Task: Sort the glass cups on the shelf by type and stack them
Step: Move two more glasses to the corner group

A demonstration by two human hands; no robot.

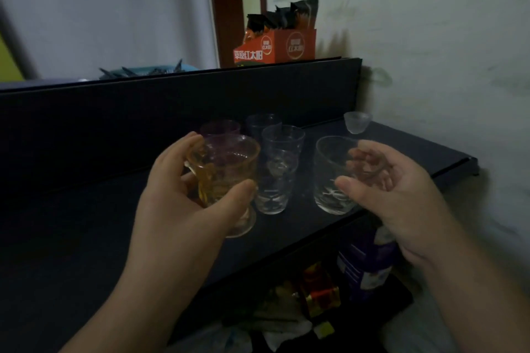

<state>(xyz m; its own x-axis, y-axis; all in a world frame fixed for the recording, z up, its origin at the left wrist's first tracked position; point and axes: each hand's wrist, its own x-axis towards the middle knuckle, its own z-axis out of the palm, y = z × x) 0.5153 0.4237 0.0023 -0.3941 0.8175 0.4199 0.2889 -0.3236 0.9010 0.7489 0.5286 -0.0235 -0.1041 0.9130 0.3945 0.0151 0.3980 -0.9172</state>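
At centre frame, both hands are on glass. My left hand [183, 189] grips an amber footed cup [226, 180], fingers [187, 142] curled round its far side and thumb pressed on the near wall; its foot looks just clear of the dark shelf [71, 223], though I cannot tell for certain. My right hand [393, 180] holds a clear tumbler [332, 175], tilted with its mouth toward 10 o'clock, thumb on the near wall and fingers wrapped behind the glass.

Between the two hands stands a stack of clear tumblers [279, 169], one nested in another, base on the shelf. At 12 o'clock from the amber cup sits a purple-tinted cup [220, 127], close behind it; at 1 o'clock, a further clear tumbler [263, 123]. A small frosted cup [357, 122] stands well apart at 2 o'clock, near the wall.

Judgement: the sort is mid-way. The clear tumbler in the right hand likely belongs on the centre stack; that calls for righting it, centring it over the top rim and lowering gently so glass does not knock. The amber cup probably pairs with the purple one.

All cups look empty. On the ledge above, an orange carton [275, 46] holds dark sachets.
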